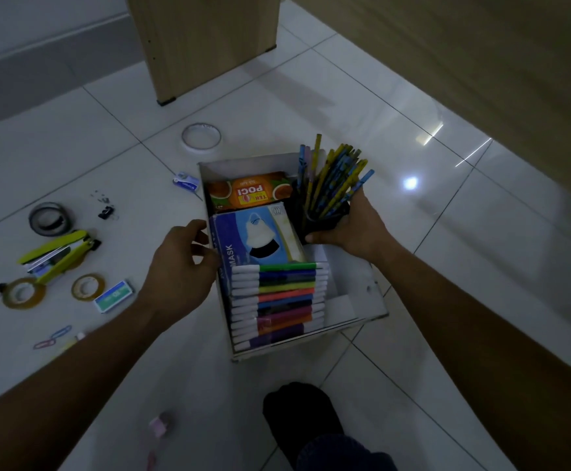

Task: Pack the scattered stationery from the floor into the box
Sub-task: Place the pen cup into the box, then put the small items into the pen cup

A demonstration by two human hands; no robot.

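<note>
Currently the right hand (352, 226) grips the pencil cup (324, 212) at the box's (362, 283) two o'clock corner. The left hand (182, 266), open, steadies the box. Tilted, the cup's pencils could spill.

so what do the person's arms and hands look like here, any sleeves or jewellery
Both forearms are bare right to the frame edge, so no sleeves show. The left hand and right hand wear no gloves, and no watch, bracelet or ring is visible, though the light is dim.

Both forearms are bare, with no sleeves, watch or rings showing on the left hand (178, 266) or the right hand (355, 226). Below the box (362, 283), a dark sock (297, 413) meets a dark blue trouser leg (341, 453).
</note>
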